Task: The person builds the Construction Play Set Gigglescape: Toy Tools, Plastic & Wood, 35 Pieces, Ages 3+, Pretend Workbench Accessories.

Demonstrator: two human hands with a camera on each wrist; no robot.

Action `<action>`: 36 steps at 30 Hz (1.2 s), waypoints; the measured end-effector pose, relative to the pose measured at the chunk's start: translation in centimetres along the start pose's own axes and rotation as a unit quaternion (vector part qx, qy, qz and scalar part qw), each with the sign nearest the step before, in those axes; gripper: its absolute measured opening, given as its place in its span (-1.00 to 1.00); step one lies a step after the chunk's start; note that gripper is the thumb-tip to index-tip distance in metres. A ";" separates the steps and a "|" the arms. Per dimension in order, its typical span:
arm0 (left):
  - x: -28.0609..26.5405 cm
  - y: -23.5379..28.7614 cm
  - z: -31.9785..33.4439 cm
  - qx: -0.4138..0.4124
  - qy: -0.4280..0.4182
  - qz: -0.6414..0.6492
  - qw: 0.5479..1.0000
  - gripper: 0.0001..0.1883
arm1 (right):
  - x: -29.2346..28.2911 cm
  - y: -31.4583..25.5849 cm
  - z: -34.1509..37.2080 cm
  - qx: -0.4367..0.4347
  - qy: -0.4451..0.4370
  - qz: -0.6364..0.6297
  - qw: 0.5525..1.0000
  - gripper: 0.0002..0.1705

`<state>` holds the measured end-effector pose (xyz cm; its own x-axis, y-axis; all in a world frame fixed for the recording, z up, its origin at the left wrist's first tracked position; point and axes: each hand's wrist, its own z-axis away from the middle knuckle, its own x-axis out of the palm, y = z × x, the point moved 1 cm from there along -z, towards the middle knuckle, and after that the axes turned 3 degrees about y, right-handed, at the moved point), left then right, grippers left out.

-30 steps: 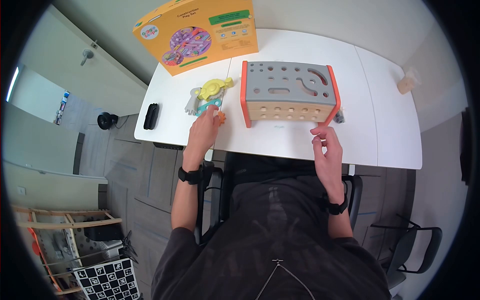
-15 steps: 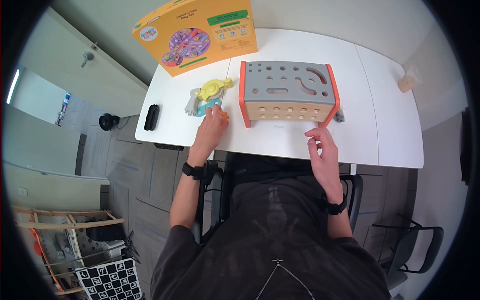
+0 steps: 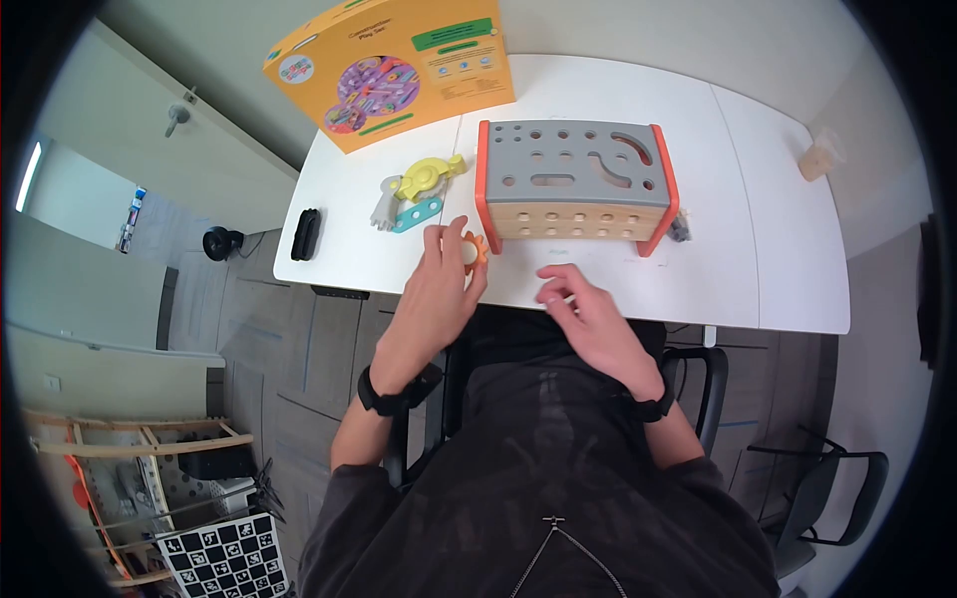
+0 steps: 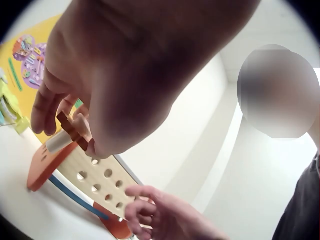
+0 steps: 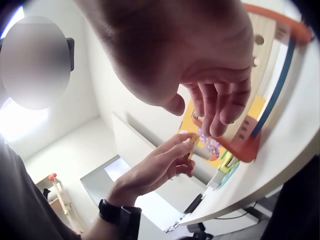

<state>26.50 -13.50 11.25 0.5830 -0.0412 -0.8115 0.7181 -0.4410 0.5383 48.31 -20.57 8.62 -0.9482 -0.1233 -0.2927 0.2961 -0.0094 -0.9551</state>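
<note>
My left hand pinches an orange toy gear between thumb and fingers, just above the table by the bench's near left leg. In the left wrist view, a pale peg sticks out of the gear's middle. My right hand holds nothing; its fingers are loosely bent over the table's front edge, facing the left hand. Behind both hands stands a toy workbench with a grey holed top, red ends and a wooden front with rows of holes.
Left of the bench lie a teal holed strip, a yellow toy piece and a grey toothed piece. An orange play set box stands behind them. A black case lies at left, a cup far right.
My left hand has picked up the orange gear beside the teal strip and brought it right, toward the bench's left leg. The right hand has moved left along the table's front edge.
</note>
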 end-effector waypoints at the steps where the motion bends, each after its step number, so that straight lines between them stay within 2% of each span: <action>1: 0.2 0.5 0.5 0.008 0.009 -0.011 1.000 -0.35 | 0.8 -0.1 -0.3 0.000 -0.019 -0.032 0.999 -0.62; 3: 0.1 2.2 1.2 0.017 0.002 -0.011 1.000 -0.31 | 2.3 0.4 -0.9 -0.026 -0.055 -0.079 0.995 -0.51; 5: 0.8 3.1 1.6 0.034 0.006 0.021 0.999 -0.24 | 3.7 1.3 -1.6 -0.032 -0.033 -0.120 0.992 -0.52; 8: 2.2 3.1 1.4 0.109 0.024 -0.011 0.994 -0.20 | 4.2 2.8 -2.5 -0.037 0.011 -0.164 0.986 -0.55; 9: 2.8 3.2 1.1 0.150 0.053 -0.019 0.987 -0.18 | 4.1 3.0 -2.8 -0.038 0.029 -0.176 0.983 -0.56; 12: 3.2 3.6 0.3 0.166 0.014 -0.006 0.986 -0.18 | 2.0 0.5 -2.3 0.032 0.040 -0.100 0.994 -0.60; 15: 2.7 3.9 -0.8 0.187 0.006 -0.030 0.982 -0.18 | 0.9 1.9 -2.6 0.007 0.043 -0.107 0.993 -0.62; 18: 1.1 4.3 -1.9 0.205 0.039 -0.070 0.976 -0.19 | 0.3 3.7 -3.3 -0.031 0.036 -0.138 0.989 -0.65; 21: 1.2 3.5 -3.2 0.241 0.060 -0.123 0.961 -0.11 | 0.0 3.6 -3.6 -0.044 0.037 -0.147 0.987 -0.67; 27: 2.0 2.4 -5.9 0.262 0.046 -0.117 0.957 -0.08 | 0.2 4.4 -3.6 -0.071 0.070 -0.155 0.983 -0.66; 33: 1.8 2.2 -7.6 0.266 0.027 -0.097 0.959 -0.13 | -0.7 2.6 -3.3 -0.101 0.138 0.039 0.985 -0.65; 36: 1.6 1.9 -8.3 0.251 0.000 -0.077 0.965 -0.15 | -0.9 2.2 -3.4 -0.095 0.155 0.079 0.980 -0.64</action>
<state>31.91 -7.00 12.86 0.4848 0.0590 -0.8726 0.5212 -0.8207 0.2341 49.43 -17.11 6.64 -0.8905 0.1994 -0.4089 0.4429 0.1743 -0.8795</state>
